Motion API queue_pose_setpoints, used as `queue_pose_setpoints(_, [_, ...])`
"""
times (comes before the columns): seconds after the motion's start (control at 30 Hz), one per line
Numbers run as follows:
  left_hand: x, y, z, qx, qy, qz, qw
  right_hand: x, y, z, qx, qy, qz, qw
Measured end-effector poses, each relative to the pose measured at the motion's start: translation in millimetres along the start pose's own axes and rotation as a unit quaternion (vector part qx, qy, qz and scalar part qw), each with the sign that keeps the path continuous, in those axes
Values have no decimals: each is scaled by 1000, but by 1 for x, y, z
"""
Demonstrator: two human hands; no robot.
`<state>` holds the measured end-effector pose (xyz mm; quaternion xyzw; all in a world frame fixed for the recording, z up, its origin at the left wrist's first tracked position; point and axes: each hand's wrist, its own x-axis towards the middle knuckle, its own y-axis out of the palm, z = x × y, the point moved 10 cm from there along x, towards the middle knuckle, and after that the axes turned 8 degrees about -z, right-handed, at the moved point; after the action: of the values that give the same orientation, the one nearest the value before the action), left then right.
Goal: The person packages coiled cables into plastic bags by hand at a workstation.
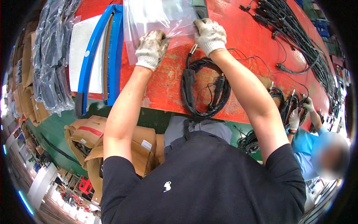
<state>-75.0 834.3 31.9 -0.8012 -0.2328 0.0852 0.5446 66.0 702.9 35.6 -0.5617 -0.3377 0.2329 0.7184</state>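
A clear plastic bag [160, 28] lies at the far side of the red table, stretched between my two hands. My left hand [152, 46], in a soiled white knit glove, has its fingers curled closed on the bag's near left part. At the bag's right edge, my right hand [210, 34], gloved the same way, pinches the plastic. Just below the hands rests a coiled black cable [189, 87] with a metal-tipped plug, partly covered by my right forearm.
Left of my hands stands a blue bar sealer [114, 56] with its arm raised. Bagged dark items [50, 56] pile beyond it. Black cables [298, 39] cover the table's right side, where a co-worker [307, 149] handles coils. Cardboard boxes [138, 138] sit below the table edge.
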Motion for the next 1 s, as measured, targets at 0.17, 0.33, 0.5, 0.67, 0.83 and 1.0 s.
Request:
queue_pose_setpoints(0.17, [-29,20,14,102,-18,-77,992,-13,4,-19,46,59,88,993])
queue_pose_setpoints(0.33, [-40,36,70,241,-106,-34,964,-33,-11,-68,84,79,35,993])
queue_pose_setpoints(0.5, [-41,102,129,70,-150,216,962,-67,14,-144,158,255,138,944])
queue_pose_setpoints(0.67, [-53,112,41,-434,-512,242,701,-167,82,-181,612,596,233,465])
queue_pose_setpoints(0.83, [-42,134,30,-591,-551,219,546,-179,108,-175,690,657,42,300])
queue_pose_setpoints(1.0, [-36,159,16,-720,-523,238,389,-174,96,-170,716,621,-73,309])
